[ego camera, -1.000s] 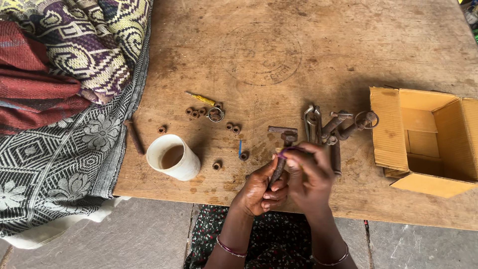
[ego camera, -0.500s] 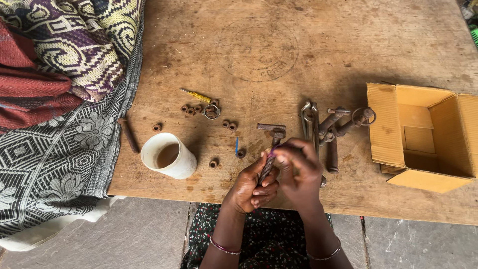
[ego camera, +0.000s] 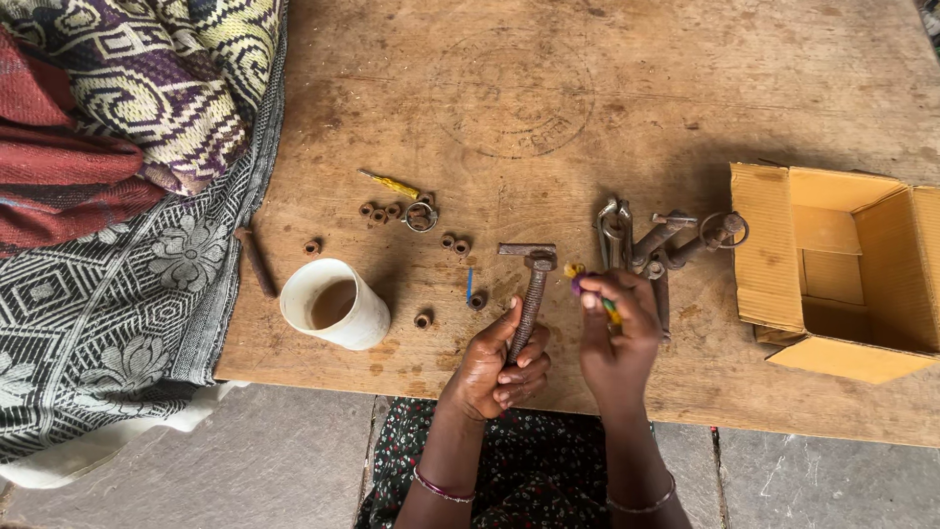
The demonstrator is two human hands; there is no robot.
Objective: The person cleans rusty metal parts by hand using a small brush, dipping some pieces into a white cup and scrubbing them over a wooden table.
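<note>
My left hand (ego camera: 497, 366) grips the shank of a long rusty bolt (ego camera: 530, 294), whose flat head points away from me over the wooden table (ego camera: 548, 108). My right hand (ego camera: 615, 331) is just right of the bolt and pinches a small purple and yellow-green object (ego camera: 583, 283) between fingers and thumb. Right behind my right hand lies a pile of rusty bolts, rings and a metal clip (ego camera: 658, 242).
A white cup (ego camera: 333, 305) stands left of my hands. Several rusty nuts (ego camera: 379, 212), a ring (ego camera: 421, 216), a yellow-handled tool (ego camera: 392, 183) and a small blue pin (ego camera: 469, 284) lie scattered nearby. An open yellow cardboard box (ego camera: 840, 270) sits at the right; patterned cloths (ego camera: 127, 167) cover the left.
My hands have drawn apart. The left hand now holds the rusty bolt upright alone, and the right hand has moved right with the small coloured object.
</note>
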